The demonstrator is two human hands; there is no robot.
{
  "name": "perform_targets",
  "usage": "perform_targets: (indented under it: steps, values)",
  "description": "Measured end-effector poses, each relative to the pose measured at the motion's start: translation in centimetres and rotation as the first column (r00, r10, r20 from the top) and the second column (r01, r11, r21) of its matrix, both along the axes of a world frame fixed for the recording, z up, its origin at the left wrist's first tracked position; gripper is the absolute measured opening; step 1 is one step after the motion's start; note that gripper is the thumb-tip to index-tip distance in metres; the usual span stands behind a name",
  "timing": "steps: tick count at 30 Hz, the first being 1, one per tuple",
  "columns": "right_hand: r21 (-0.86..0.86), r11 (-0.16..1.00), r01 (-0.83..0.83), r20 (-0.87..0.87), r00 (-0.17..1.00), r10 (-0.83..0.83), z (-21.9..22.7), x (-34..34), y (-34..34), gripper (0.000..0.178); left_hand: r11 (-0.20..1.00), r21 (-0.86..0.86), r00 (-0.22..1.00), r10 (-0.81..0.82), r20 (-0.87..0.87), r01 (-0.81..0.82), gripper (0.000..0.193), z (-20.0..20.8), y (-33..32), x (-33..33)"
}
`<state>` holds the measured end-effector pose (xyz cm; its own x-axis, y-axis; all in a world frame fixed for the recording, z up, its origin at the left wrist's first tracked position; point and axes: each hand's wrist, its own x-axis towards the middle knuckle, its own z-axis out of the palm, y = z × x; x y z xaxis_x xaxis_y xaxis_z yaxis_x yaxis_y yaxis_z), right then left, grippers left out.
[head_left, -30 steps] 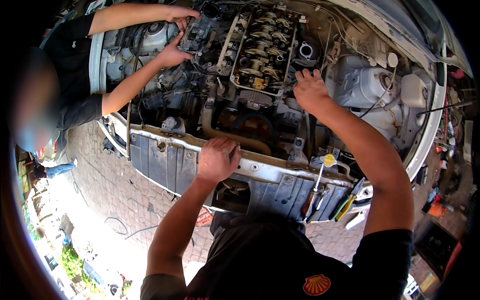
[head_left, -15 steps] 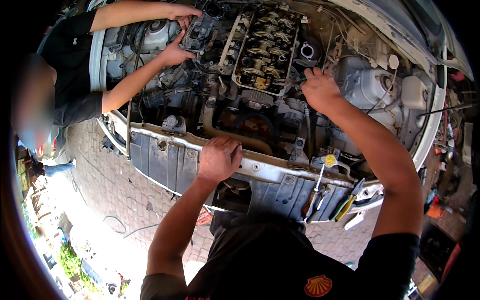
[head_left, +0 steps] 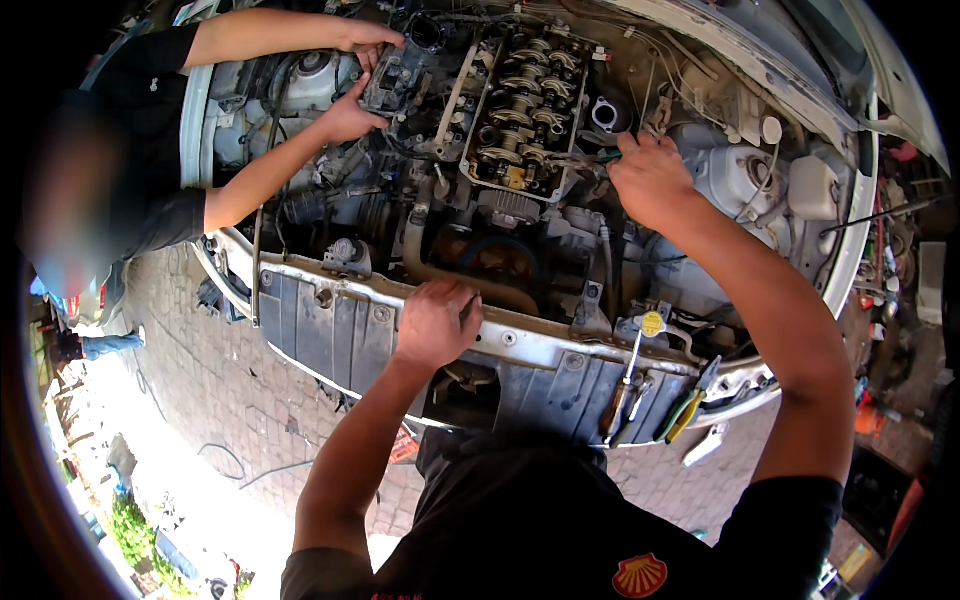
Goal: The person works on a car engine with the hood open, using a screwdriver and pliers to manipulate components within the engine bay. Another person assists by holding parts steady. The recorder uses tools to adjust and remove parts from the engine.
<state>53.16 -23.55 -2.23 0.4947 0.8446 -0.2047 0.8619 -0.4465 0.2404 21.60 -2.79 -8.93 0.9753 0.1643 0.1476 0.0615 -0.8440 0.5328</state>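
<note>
My left hand point(head_left: 438, 322) rests on the car's metal front crossmember point(head_left: 540, 346), its fingers curled over the top edge. On the right side of the engine, my right hand point(head_left: 652, 180) is closed around a slim tool point(head_left: 608, 156) with a bit of green showing. The tool reaches left toward the corner of the open cylinder head point(head_left: 525, 115), whose rocker arms and camshaft parts are uncovered. My fingers hide most of the tool, so its kind cannot be made out.
A co-worker's hands point(head_left: 352, 112) work at the engine's left side. A screwdriver point(head_left: 622, 390), a smaller metal tool point(head_left: 640, 393) and green-and-yellow-handled pliers point(head_left: 688, 408) lie on the front panel. A yellow-capped part point(head_left: 653, 323) sits above them. Paving bricks point(head_left: 200, 350) lie below the bumper.
The view has shifted slightly. My right hand has moved a little to the right and down with its tool, away from the cylinder head's edge. My left hand keeps its place on the crossmember.
</note>
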Motion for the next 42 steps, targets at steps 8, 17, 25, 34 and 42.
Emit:
perform_targets:
  steps: [8, 17, 25, 34, 42]
  values:
    - [0.038, 0.994, 0.106, -0.047, 0.993, -0.105, 3.6, -0.6, -2.2, 0.024, 1.0, -0.03, 1.0, 0.001, 0.022, 0.0, 0.012, 0.1, 0.1, 0.0]
    - [0.174, 0.959, 0.225, -0.147, 0.969, -0.201, 4.7, -1.8, -3.0, 0.027, 1.0, -0.001, 0.999, 0.012, 0.034, -0.012, 0.015, 0.1, 0.1, -0.3]
    - [0.13, 0.944, 0.303, -0.116, 0.95, -0.29, 3.2, -1.1, -0.9, 0.028, 1.0, -0.023, 0.999, 0.018, 0.041, -0.017, 0.017, 0.5, 0.2, -0.5]
    - [0.098, 0.921, 0.377, 0.019, 0.925, -0.38, 1.3, 1.8, 3.1, 0.025, 0.999, -0.049, 0.995, 0.011, 0.095, -0.006, 0.017, -0.4, 0.1, -0.3]
    - [0.054, 0.956, 0.288, 0.22, 0.931, -0.293, -1.8, 0.6, 4.9, 0.027, 1.0, -0.027, 0.998, 0.013, 0.055, -0.012, 0.019, 0.3, 0.4, -0.7]
